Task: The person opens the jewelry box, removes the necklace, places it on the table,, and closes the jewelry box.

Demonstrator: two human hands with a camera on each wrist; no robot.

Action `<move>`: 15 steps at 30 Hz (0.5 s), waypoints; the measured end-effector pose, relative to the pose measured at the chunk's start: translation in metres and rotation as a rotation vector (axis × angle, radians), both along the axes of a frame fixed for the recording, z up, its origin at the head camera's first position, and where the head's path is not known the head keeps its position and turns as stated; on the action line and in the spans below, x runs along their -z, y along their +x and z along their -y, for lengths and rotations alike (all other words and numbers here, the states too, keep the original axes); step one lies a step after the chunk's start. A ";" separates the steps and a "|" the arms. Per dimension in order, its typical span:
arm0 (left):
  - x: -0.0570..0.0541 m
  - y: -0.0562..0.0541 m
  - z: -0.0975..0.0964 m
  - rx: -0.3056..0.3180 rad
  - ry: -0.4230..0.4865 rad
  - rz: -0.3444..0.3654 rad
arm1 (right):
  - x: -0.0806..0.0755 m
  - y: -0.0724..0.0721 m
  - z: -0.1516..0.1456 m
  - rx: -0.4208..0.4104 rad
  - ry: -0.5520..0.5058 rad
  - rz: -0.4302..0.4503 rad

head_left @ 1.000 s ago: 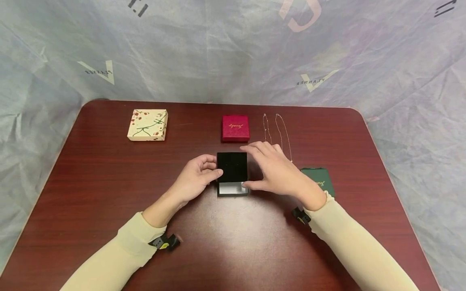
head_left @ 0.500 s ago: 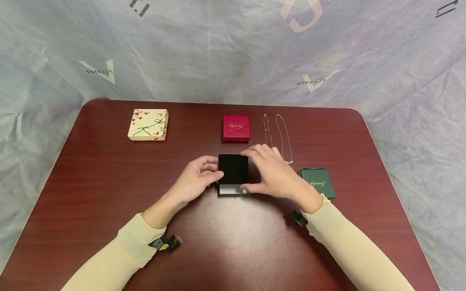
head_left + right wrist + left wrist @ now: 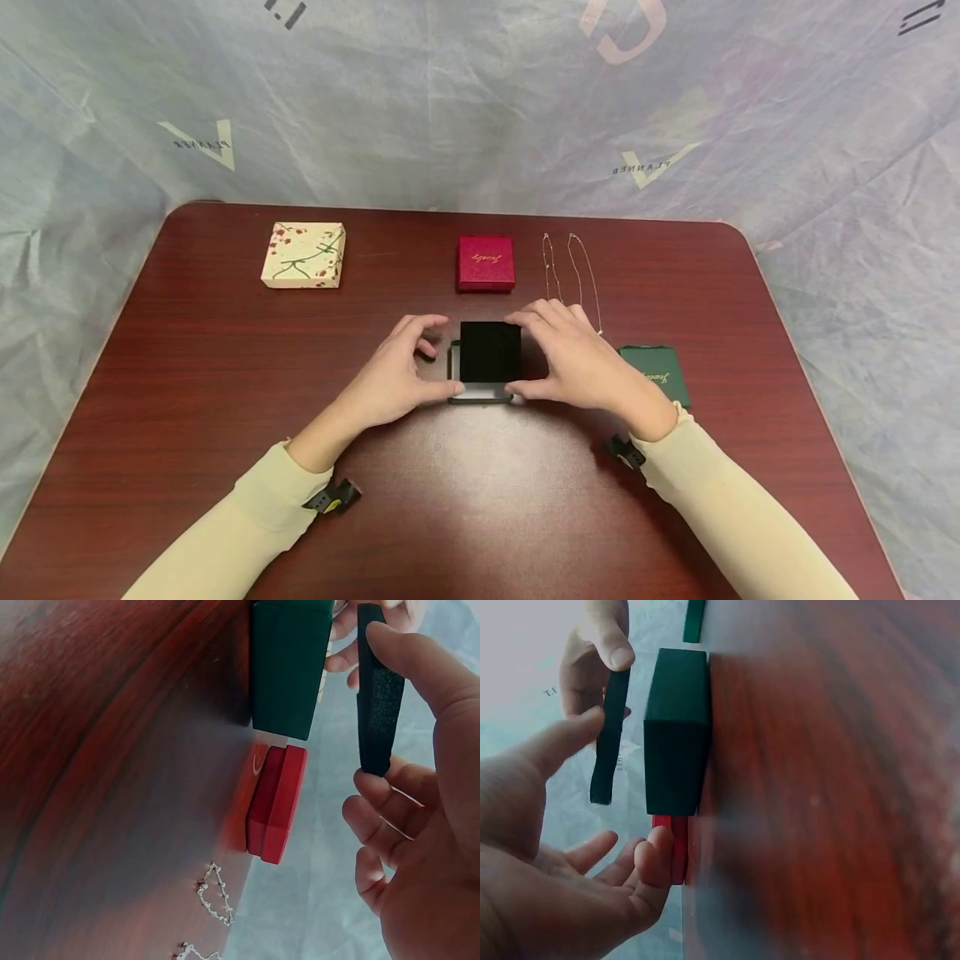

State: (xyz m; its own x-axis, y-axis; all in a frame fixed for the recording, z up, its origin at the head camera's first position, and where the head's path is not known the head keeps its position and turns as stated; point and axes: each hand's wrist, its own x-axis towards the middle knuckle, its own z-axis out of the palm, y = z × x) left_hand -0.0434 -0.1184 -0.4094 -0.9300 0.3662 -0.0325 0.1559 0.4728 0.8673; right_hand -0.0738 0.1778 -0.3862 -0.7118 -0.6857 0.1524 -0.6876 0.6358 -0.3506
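Observation:
A black foam pad (image 3: 490, 352), square and flat, is held above the base of a green jewelry box (image 3: 480, 402). My right hand (image 3: 581, 358) pinches the pad between thumb and fingertips at its right side. The left hand (image 3: 390, 367) is spread at the pad's left, its index finger apart from it. In the left wrist view, the left thumb is close to the pad (image 3: 611, 739); whether they touch I cannot tell. Under the pad, the green box (image 3: 676, 735) stands on the table, its pale inside partly showing in the head view.
A green lid with gold lettering (image 3: 656, 375) lies beside the right wrist. Behind the hands are a red jewelry box (image 3: 486, 262) and two thin necklaces (image 3: 587, 275), partly hidden by the right hand. A cream floral box (image 3: 304, 255) sits at back left.
The black pad has shifted right, off the box's left edge, in my right hand. My left fingers have let go of that side and spread.

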 end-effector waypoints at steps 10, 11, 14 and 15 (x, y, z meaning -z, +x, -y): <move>0.006 0.000 -0.002 0.134 -0.113 -0.049 | 0.001 0.002 -0.006 -0.020 0.021 0.025; 0.006 0.000 -0.002 0.137 -0.122 -0.053 | 0.001 0.002 -0.006 -0.021 0.025 0.027; 0.006 -0.001 -0.002 0.146 -0.149 -0.062 | 0.000 0.003 -0.008 -0.023 0.034 0.033; 0.006 -0.001 -0.001 0.151 -0.157 -0.067 | 0.000 0.003 -0.008 -0.023 0.039 0.034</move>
